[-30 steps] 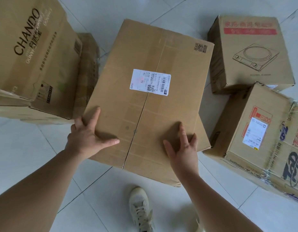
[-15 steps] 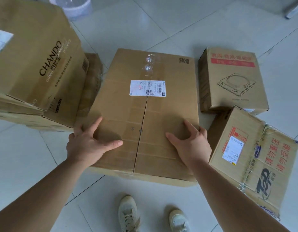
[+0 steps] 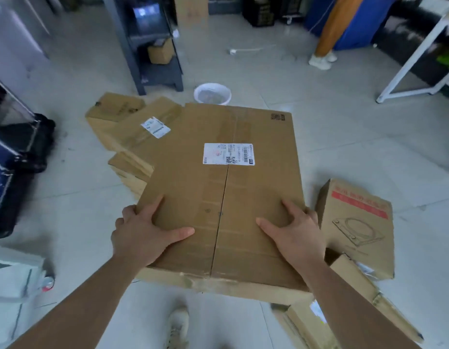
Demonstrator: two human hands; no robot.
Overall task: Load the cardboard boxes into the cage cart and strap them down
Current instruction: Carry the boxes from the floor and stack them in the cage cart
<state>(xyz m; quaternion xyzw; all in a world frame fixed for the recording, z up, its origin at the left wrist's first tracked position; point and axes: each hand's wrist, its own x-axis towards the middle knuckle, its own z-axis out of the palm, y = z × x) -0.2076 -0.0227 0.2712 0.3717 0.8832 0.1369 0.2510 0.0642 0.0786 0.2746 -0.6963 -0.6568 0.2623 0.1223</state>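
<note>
Large cardboard box (image 3: 226, 197) appears raised off the tiled floor (image 3: 344, 147), broad face up, with its shipping label (image 3: 229, 154) near the middle. It is gripped at the two near corners. The left hand (image 3: 140, 238) is curled over the near-left edge with the thumb laid flat on top, and the right hand (image 3: 296, 238) is set likewise at the near-right edge. This wide, low grip is judged to suit a flat, broad load, so that it is kept level while carried. Stacked boxes (image 3: 132, 127) lie on the floor beyond its far-left corner, and an induction-cooker box (image 3: 357, 222) lies just beside its right edge; both are judged not yet loaded. A white basin (image 3: 212, 93) is noted on the floor past the far edge. A dark barred frame (image 3: 6, 147) at the left of view may be the cage cart, but it is too blurred to tell. No strap is seen.
</note>
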